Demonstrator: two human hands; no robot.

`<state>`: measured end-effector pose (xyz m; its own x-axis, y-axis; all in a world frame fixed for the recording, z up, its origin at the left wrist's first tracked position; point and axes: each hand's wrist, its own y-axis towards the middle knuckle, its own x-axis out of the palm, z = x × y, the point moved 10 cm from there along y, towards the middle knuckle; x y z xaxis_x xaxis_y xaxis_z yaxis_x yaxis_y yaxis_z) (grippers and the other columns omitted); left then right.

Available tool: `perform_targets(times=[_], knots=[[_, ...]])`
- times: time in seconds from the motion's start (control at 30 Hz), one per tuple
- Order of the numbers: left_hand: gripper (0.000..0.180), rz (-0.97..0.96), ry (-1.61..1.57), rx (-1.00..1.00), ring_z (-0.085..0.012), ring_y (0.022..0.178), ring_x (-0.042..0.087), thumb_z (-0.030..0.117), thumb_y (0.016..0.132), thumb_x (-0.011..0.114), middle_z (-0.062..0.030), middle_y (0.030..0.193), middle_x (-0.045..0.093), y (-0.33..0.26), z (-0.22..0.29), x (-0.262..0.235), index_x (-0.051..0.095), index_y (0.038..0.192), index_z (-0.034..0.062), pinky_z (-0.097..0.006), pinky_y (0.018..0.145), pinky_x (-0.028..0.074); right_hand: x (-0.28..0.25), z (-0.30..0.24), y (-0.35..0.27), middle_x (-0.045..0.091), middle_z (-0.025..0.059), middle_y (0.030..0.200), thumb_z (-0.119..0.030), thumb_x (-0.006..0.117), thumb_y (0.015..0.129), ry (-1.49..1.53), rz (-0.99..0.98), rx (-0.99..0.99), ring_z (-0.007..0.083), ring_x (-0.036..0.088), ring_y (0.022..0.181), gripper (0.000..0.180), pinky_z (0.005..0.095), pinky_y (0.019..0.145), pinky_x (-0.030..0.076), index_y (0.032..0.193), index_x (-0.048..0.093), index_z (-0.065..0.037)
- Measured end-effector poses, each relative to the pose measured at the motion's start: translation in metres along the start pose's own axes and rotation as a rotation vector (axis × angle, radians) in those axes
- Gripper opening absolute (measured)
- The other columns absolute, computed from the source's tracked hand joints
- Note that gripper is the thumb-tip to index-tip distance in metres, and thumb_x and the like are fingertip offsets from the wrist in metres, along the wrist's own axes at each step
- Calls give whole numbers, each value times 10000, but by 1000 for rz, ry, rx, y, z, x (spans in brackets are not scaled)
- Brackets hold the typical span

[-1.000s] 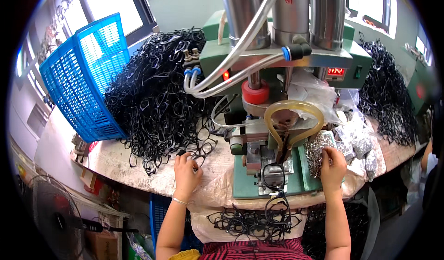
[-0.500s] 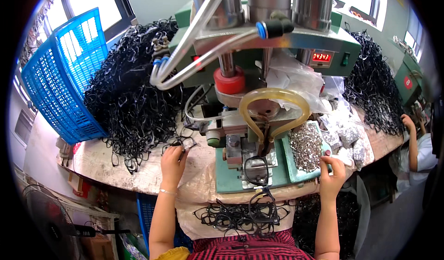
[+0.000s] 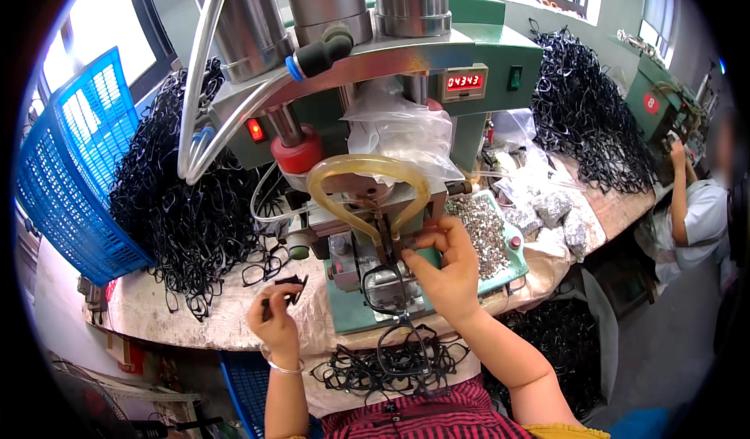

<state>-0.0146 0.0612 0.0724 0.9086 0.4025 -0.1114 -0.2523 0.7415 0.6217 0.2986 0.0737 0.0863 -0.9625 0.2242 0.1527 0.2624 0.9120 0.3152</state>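
Observation:
My left hand (image 3: 275, 326) is closed on a black eyeglass frame (image 3: 291, 285), held just above the table left of the machine. My right hand (image 3: 449, 271) reaches in at the green press machine (image 3: 496, 60), with thumb and fingers bent together beside its clamping head (image 3: 387, 240). Whatever those fingertips grip is hidden or too small to make out. Another black eyeglass frame (image 3: 380, 289) sits in the machine's metal fixture, partly hidden by the right hand. Its other half hangs down toward my lap.
Black eyeglass frames lie heaped on the left (image 3: 195, 228) and far right (image 3: 586, 111), with more on my lap (image 3: 351, 369). A green tray of small metal parts (image 3: 491, 240) stands right of the machine. A blue basket (image 3: 70, 181) leans at left. A person (image 3: 691, 212) works at far right.
My right hand has moved left from the tray's edge to the machine's clamping head. My left hand has lifted a black eyeglass frame off the table. The whole view has shifted.

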Motion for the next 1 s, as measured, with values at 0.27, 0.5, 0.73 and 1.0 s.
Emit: perform_targets(times=[0.27, 0.5, 0.73, 1.0], knots=[[569, -144, -234, 277, -195, 588, 612, 473, 1076, 417, -151, 701, 689, 81, 148, 48, 541, 784, 0, -318, 622, 535, 17, -24, -5, 686, 93, 1060, 1, 707, 831, 84, -48, 45, 144, 639, 1032, 533, 289, 961, 458, 1316, 486, 26], [492, -676, -26, 942, -201, 661, 628, 440, 752, 839, -48, 864, 737, -20, 208, 103, 487, 680, 104, -290, 587, 540, -36, -10, 0, 621, 211, 1273, -118, 758, 785, -795, -147, -211, 371, 546, 1262, 356, 448, 1072, 421, 1132, 693, -74], [469, -699, 43, 998, -208, 712, 636, 411, 722, 857, -33, 886, 724, -39, 199, 129, 495, 673, 117, -307, 613, 553, -109, 25, -6, 621, 238, 1224, -137, 791, 738, -1072, 128, -312, 415, 531, 1263, 150, 489, 1033, 444, 873, 742, -95], [445, -633, -15, 781, -272, 837, 677, 438, 800, 827, -105, 1137, 727, -47, 179, 101, 609, 892, 61, -399, 876, 582, -57, 26, 24, 610, 185, 1275, -51, 654, 752, -1239, -187, -547, 394, 546, 1262, 208, 472, 896, 520, 960, 655, -54]])
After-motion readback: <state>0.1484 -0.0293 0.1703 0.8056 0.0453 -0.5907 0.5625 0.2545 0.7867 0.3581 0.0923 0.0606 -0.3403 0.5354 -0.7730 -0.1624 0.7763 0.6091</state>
